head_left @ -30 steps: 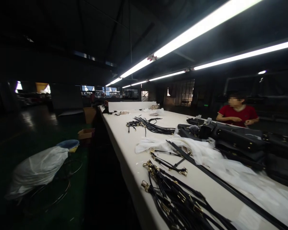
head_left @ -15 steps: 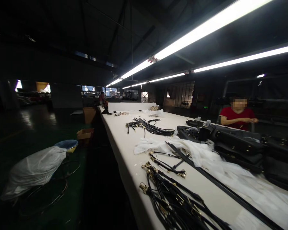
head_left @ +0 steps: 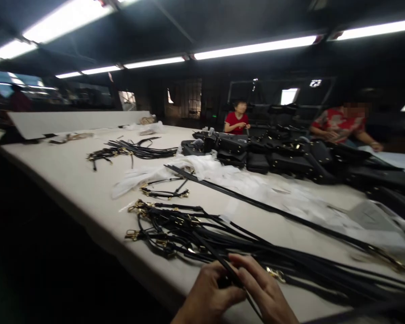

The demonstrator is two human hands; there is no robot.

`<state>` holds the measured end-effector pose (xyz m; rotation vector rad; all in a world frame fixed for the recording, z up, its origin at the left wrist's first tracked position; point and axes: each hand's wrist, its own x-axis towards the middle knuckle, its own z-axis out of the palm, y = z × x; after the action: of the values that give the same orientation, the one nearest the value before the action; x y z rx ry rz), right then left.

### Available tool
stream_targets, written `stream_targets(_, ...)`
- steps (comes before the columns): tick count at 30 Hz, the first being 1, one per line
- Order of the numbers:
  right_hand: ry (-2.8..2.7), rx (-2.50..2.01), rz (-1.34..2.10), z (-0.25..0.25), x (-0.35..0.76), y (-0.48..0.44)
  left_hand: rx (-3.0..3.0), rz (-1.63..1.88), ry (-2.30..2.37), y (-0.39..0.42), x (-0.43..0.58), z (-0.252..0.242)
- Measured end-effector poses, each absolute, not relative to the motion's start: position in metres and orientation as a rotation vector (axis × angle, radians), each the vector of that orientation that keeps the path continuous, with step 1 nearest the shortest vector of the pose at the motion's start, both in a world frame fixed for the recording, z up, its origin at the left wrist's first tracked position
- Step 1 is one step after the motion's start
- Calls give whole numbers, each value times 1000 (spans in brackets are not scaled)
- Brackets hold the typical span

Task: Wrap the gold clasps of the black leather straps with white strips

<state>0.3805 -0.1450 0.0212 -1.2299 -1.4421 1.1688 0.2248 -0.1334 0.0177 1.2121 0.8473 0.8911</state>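
Note:
My left hand (head_left: 207, 294) and my right hand (head_left: 265, 292) meet at the bottom edge, above the near rim of the long white table (head_left: 70, 180). Both have their fingers pinched on one thin black strap (head_left: 219, 261) that runs up from between them. That strap belongs to a pile of black straps with gold clasps (head_left: 189, 227) lying just beyond my hands. One long black strap (head_left: 256, 204) stretches diagonally across the table to the right.
White wrapping sheets (head_left: 222, 177) lie mid-table beside a row of black bags (head_left: 283, 157). A second bundle of straps (head_left: 131, 150) lies farther left. Two people in red tops (head_left: 236, 121) (head_left: 340, 123) sit across the table. A white board (head_left: 77, 122) stands at the far end.
The view has swung right and down, away from the dark floor and stool. My two hands have come into view, closed on a strap. A second seated person now shows.

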Motion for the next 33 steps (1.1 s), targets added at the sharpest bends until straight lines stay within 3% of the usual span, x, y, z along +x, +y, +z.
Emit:
stream_targets(9, -1318, -918, 1663, 64, 364, -123, 1417, 728, 1027, -122, 223, 1)
stream_targets(15, -1408, -1002, 1579, 60, 377, -120, 1348, 819, 950, -123, 215, 16)
stream_targets(22, -1626, -1335, 1209, 51, 412, -129, 1453, 979, 1077, -126, 201, 3)
stream_targets(28, -1619, -1297, 1277, 40, 402, -128, 1521, 993, 1009, -129, 208, 4)
stream_targets(33, -1434, -1133, 1554, 34, 395, -125, 1414, 950, 891, -130, 207, 7)
